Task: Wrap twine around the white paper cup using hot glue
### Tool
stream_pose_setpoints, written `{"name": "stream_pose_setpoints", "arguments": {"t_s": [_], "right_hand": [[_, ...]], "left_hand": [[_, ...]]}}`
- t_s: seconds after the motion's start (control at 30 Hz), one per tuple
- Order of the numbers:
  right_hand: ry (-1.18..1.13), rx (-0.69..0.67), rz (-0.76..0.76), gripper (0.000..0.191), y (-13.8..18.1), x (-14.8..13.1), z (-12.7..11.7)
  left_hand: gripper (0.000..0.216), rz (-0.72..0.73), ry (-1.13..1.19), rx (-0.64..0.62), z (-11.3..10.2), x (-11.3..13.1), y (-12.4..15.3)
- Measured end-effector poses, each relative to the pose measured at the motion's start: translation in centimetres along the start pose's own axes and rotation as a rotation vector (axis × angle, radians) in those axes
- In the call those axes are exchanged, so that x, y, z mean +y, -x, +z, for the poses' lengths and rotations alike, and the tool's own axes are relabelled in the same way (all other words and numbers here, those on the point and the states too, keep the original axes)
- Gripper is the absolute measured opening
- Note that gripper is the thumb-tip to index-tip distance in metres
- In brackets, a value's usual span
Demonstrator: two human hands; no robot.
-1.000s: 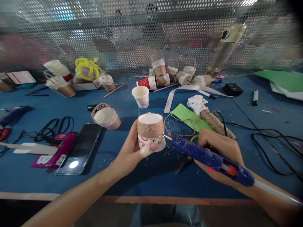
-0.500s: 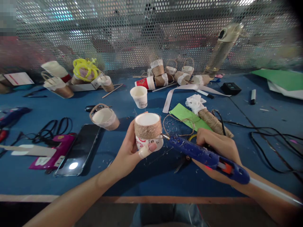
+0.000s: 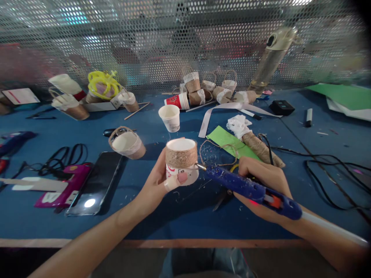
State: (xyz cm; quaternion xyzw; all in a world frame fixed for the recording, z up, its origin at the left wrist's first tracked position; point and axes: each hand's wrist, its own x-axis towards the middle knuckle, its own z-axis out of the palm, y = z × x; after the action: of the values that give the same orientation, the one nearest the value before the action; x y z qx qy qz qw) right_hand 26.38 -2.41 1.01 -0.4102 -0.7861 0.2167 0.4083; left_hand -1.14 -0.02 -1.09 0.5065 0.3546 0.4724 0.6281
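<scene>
Brown twine [image 3: 181, 157] wraps the cup [image 3: 190, 172] up top — lower part bare; left hand [image 3: 159, 180] grips it, right hand [image 3: 265, 178] a glue gun [image 3: 239, 184].

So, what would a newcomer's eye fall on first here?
Probably the blue glue gun in the right grip, its metal tip at the side of the twine-wrapped cup that the left grip holds mid-picture. After that, likely the bright yellow coil at the back left, and the dark phone at near left, showing a bright white spot.
</scene>
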Motion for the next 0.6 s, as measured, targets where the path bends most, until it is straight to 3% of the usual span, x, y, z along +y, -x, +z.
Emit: {"name": "stream_pose_setpoints", "arguments": {"t_s": [0.17, 0.37, 0.6], "right_hand": [[-0.013, -0.025, 0.020, 0.033, 0.0, -0.2, 0.0], [-0.098, 0.018, 0.080, 0.031, -0.3, -0.1, 0.1], [-0.104, -0.019, 0.056, 0.032, -0.2, -0.5, 0.1]], "left_hand": [[0.070, -0.039, 0.049, 0.000, 0.6, 0.6, -0.2], [0.048, -0.008, 0.144, 0.007, 0.7, 0.9, -0.4], [0.054, -0.039, 0.100, -0.017, 0.9, 1.2, -0.6]]}}
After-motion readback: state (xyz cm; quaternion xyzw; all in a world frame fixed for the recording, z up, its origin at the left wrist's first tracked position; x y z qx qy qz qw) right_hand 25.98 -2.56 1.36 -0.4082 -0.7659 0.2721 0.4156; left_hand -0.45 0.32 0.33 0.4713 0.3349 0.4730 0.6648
